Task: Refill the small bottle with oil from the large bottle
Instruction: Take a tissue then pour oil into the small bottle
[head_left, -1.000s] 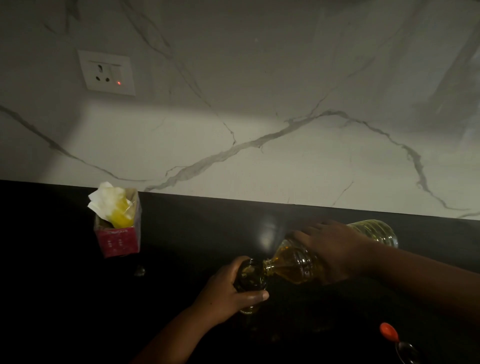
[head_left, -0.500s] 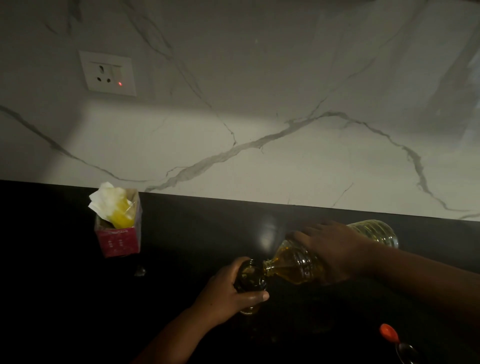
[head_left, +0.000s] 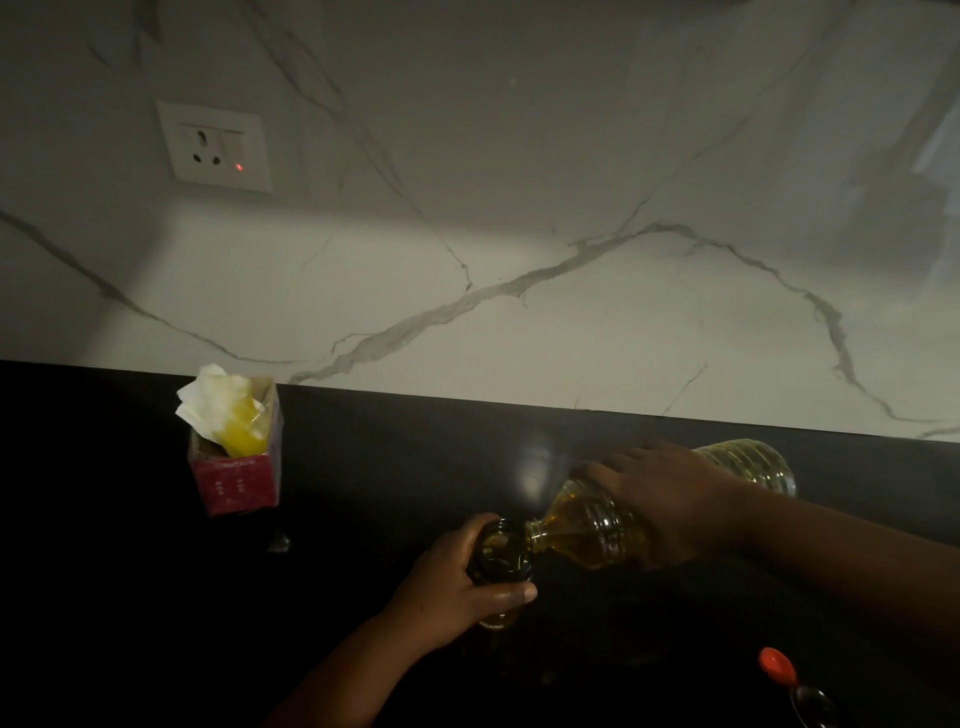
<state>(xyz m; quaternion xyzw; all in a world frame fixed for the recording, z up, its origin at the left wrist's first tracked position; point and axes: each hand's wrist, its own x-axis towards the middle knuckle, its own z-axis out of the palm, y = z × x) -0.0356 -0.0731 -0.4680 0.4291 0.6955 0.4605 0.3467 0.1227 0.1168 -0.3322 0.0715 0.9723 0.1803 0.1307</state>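
Fingers, head view: left hand (head_left: 457, 582) curled round small bottle (head_left: 500, 557), thumb across its near side; right hand (head_left: 660, 499) wrapped over large bottle (head_left: 623, 512) at its shoulder. Small bottle: dark glass, upright on black counter (head_left: 415, 457), mouth open. Large bottle: clear, ribbed, tipped nearly level, neck touching or just above the small mouth; amber oil pooled toward the neck. Fill level in the dark glass: cannot tell. Risks, as judged: overflow, from a level hard to read in dim light; spill down the side, from the neck drifting off the narrow mouth or too steep a tilt; slip, from oily fingers. Count: two bottles, two hands, one red cap (head_left: 777, 664) near right, one red box (head_left: 236, 475) holding paper at left, one wall socket (head_left: 215, 147).
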